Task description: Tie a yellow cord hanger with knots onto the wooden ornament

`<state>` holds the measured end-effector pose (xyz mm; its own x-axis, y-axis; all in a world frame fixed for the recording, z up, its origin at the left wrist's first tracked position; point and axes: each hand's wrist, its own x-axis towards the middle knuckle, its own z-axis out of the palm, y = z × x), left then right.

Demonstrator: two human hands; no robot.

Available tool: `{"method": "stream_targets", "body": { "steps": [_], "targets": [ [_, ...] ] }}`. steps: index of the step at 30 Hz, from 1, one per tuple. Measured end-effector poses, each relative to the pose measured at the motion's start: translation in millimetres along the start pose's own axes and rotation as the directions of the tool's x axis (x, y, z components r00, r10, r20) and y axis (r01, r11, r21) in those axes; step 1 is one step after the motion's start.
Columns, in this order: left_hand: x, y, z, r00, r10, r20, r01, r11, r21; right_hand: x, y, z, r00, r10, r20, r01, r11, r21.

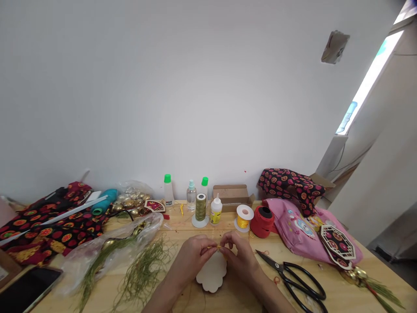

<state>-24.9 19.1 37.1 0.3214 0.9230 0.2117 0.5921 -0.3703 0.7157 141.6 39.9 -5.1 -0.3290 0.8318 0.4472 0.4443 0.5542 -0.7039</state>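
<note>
Both of my hands meet at the top of a pale, scallop-edged flat ornament point(211, 274) near the front of the table. My left hand point(195, 255) is closed, thumb and finger pinching a thin yellow cord point(213, 247). Against the same cord, at the ornament's upper edge, the fingertips of my right hand point(239, 254) are pinched together. My fingers hide part of the cord and the ornament's top. Black-handled scissors point(289, 278) lie to the right of my right hand. Loose green threads point(143, 269) are spread out left of my left arm.
Along the wall stand an olive thread spool point(201, 208), a glue bottle point(216, 211), a yellow cord spool point(243, 216) and a red thread cone point(262, 221). Patterned cloth point(58, 217) and a phone point(28, 289) lie left. A pink bag point(296, 224) with a finished ornament point(337, 243) sits right.
</note>
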Motion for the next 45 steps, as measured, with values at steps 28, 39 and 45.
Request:
{"method": "stream_targets", "body": {
  "steps": [28, 39, 45],
  "targets": [
    [4, -7, 17.0, 0.913, -0.339, 0.225, 0.406, 0.725, -0.556, 1, -11, -7, 0.986, -0.116, -0.123, 0.111, 0.993, -0.049],
    [7, -7, 19.5, 0.919, -0.372, 0.134, 0.369, 0.688, -0.625, -2, -21, -10, 0.986, -0.128, -0.103, 0.113, 0.984, -0.141],
    [6, -6, 22.5, 0.905, -0.395, 0.158, 0.39, 0.621, -0.68, -3, -29, -2, 0.999, -0.041, -0.016, 0.039, 0.992, -0.122]
  ]
}}
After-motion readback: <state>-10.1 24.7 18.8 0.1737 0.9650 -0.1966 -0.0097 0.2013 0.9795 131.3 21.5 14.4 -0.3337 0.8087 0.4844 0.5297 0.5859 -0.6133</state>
